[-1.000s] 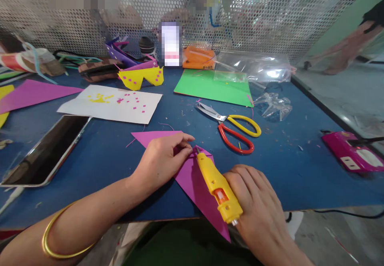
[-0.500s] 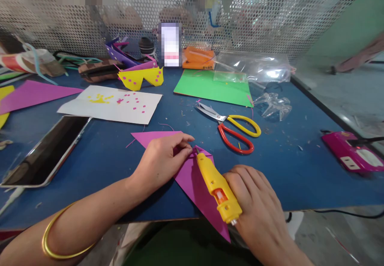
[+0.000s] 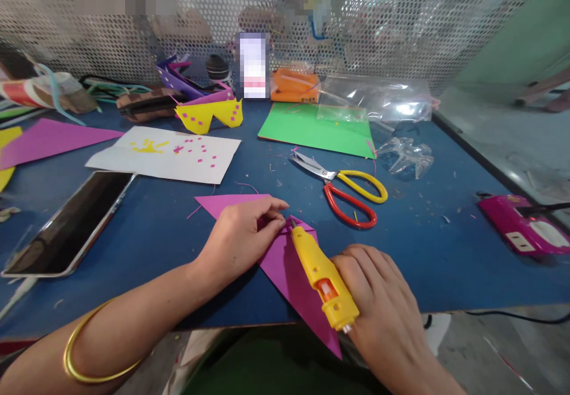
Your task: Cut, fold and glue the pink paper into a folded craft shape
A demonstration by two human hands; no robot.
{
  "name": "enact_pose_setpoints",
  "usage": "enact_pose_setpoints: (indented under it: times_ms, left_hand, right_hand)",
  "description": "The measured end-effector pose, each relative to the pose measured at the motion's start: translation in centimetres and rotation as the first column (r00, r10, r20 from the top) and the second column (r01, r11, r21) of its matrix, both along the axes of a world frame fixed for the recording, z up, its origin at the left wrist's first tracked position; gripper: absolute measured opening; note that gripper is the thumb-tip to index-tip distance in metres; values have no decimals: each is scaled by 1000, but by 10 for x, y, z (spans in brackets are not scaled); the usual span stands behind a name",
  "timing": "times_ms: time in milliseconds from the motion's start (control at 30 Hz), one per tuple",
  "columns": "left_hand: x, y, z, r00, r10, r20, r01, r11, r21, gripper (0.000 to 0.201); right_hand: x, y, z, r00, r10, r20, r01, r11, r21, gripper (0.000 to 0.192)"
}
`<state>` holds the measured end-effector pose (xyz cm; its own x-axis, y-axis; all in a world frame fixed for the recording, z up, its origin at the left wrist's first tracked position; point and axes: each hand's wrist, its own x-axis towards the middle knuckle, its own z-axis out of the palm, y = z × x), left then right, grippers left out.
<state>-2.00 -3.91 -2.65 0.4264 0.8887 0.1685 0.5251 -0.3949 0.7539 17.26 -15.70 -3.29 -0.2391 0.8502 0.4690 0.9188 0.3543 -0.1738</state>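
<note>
1 yellow glue gun (image 3: pixel 307 258) gripped in the right hand (image 3: pixel 378 294), nozzle at a narrow flap on the folded purple paper (image 3: pixel 298 282). Purple paper partly on the blue table (image 3: pixel 445 282), 1 point overhanging the near edge; far edge pinched between thumb and fingers of the left hand (image 3: pixel 240 228). Apparently done: shaping and creasing. Apparently left: glueing at that flap; too small to tell whether any glue is down.

Counted: 2 hands, 1 glue gun, 1 spare purple piece (image 3: pixel 53 142), 1 yellow paper mask (image 3: pixel 202 116) with pink squares, 1 pair of scissors (image 3: pixel 328 175), 1 green sheet (image 3: pixel 312 130), 1 white sheet (image 3: pixel 178 169) bearing scraps, 1 flat smartphone (image 3: pixel 71 226).
</note>
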Motion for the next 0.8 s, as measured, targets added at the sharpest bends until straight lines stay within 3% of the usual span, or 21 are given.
enact_pose_setpoints:
  times_ms: [267, 800]
  left_hand:
    - [0, -1, 1, 1000, 2, -5, -2, 1000, 0, 19]
    - [0, 1, 0, 1000, 3, 1, -3, 1000, -6, 19]
  right_hand:
    - [0, 1, 3, 999, 0, -38, 0, 1000, 0, 31]
    - [2, 1, 2, 1000, -1, 10, 1, 1000, -7, 15]
